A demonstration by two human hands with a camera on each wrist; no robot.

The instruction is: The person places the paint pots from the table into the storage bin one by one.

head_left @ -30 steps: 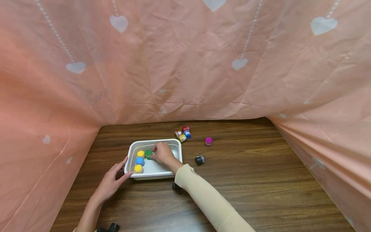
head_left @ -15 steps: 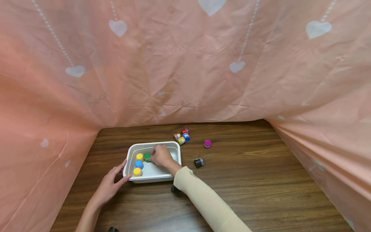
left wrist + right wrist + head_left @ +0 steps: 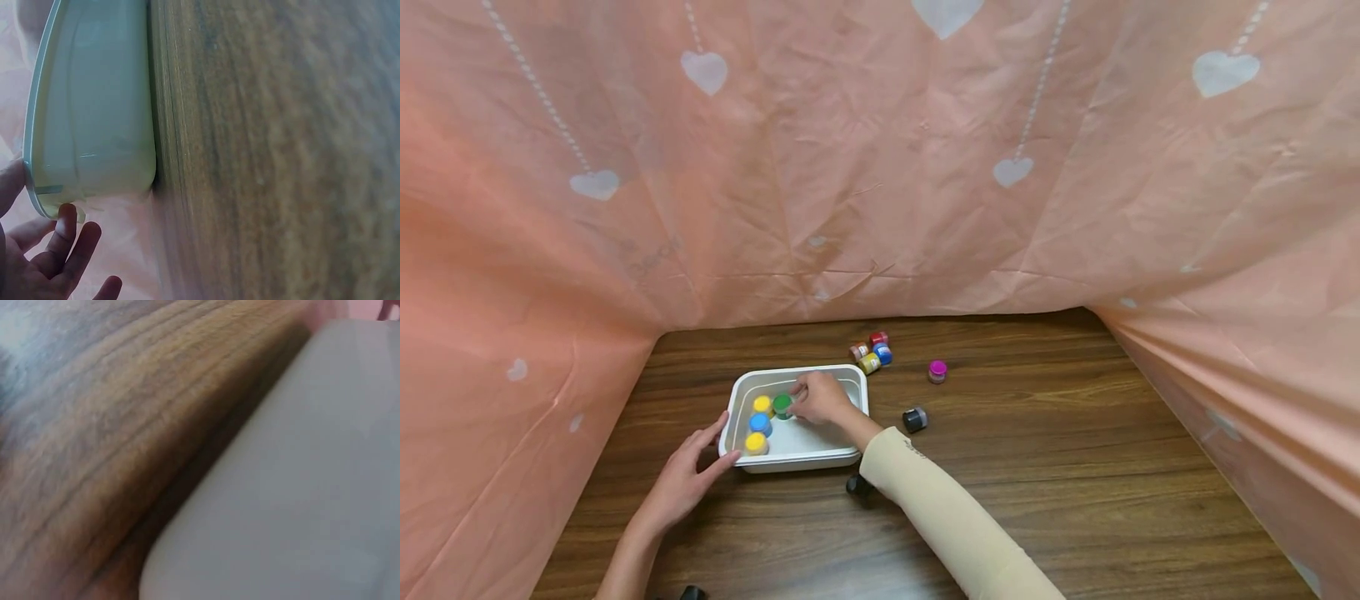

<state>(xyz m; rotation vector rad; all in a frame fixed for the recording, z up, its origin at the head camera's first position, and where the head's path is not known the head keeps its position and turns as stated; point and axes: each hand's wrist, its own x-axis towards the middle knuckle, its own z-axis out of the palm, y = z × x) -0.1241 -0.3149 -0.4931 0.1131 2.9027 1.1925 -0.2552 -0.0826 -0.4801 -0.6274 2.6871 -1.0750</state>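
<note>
A white tray sits on the wooden table with two yellow-lidded jars, a blue-lidded jar and a green-lidded jar inside. My right hand reaches into the tray, and its fingers pinch the green-lidded jar. My left hand rests with straight fingers against the tray's near left corner; in the left wrist view the fingers touch the tray's rim. The right wrist view shows only the tray's outer wall and the table.
A cluster of small paint jars lies behind the tray. A magenta-lidded jar and a black jar lie to its right. A peach cloth with white hearts walls in the table at the back and both sides.
The right hand has stayed at the green-lidded jar in the tray, with its forearm swung slightly right. The left hand has not moved from the tray's corner.
</note>
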